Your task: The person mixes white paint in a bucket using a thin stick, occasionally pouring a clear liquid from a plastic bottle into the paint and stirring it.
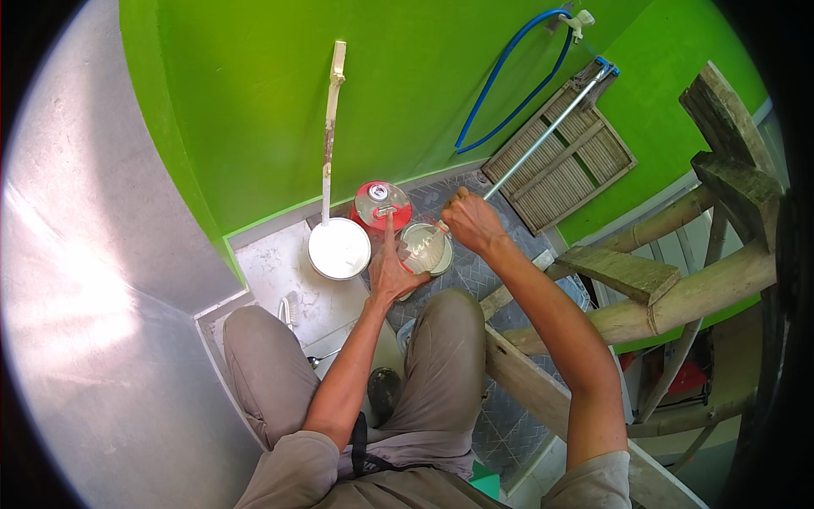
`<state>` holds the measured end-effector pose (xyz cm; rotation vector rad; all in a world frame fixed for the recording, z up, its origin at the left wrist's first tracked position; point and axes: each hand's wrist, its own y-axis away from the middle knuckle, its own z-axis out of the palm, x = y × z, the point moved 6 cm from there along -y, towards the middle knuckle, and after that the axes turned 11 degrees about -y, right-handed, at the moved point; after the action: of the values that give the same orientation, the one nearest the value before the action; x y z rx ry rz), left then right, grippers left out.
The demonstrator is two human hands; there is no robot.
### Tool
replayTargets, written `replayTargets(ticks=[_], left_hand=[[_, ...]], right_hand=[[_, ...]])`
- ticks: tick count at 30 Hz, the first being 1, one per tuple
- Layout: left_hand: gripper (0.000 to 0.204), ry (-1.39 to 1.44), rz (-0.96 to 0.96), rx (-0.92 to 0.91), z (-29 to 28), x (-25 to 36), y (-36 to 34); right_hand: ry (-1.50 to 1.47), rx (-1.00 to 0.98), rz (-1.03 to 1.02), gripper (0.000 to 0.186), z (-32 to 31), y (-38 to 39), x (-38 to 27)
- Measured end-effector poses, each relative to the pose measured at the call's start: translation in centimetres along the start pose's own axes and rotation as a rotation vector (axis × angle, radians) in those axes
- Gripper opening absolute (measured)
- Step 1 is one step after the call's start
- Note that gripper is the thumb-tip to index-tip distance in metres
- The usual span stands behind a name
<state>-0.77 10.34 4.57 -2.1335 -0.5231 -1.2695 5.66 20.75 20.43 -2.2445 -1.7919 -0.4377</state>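
The green wall (254,110) bounds the far side, its base edge running just behind the containers; below it, the grey patterned floor (469,276) leaves open room right of them. A bamboo-and-wood ladder (729,284) hems in the right side, near the right forearm, and a slatted panel (560,161) leans against the wall well apart. A white pail (339,276) stands left, a stick (330,136) rising from its far rim; close beside it sits a red can (373,208), then a tub (449,259). The left hand (392,270) grips the clear bottle (421,248), tilted above the tub, index finger stretched over the can. The right hand (475,222) is curled at the bottle's neck; I cannot tell whether it grips.
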Motion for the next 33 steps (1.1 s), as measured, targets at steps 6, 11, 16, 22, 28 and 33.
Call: replayTargets(ticks=[6,11,16,22,28,33], left_hand=[[0.154,0.007,-0.013,-0.016,-0.21,0.08,0.08],[0.154,-0.010,-0.043,-0.035,-0.45,0.05,0.12],[0.155,-0.021,-0.038,-0.045,-0.31,0.30,0.13],[0.156,-0.023,-0.040,-0.050,-0.40,0.24,0.08],[0.154,-0.006,-0.048,-0.070,-0.43,0.51,0.03],[0.152,-0.039,-0.034,-0.049,-0.40,0.39,0.07]], right_hand=[[-0.005,-0.012,0.002,0.019,0.21,-0.03,-0.02],[-0.010,-0.011,0.002,0.019,0.44,-0.11,0.01],[0.005,-0.010,-0.006,0.017,0.80,-0.02,0.16],[0.006,-0.005,-0.009,0.018,0.73,0.05,-0.08],[0.027,-0.005,-0.023,0.017,0.74,0.06,-0.17],[0.031,0.006,-0.013,0.016,0.67,0.11,0.10]])
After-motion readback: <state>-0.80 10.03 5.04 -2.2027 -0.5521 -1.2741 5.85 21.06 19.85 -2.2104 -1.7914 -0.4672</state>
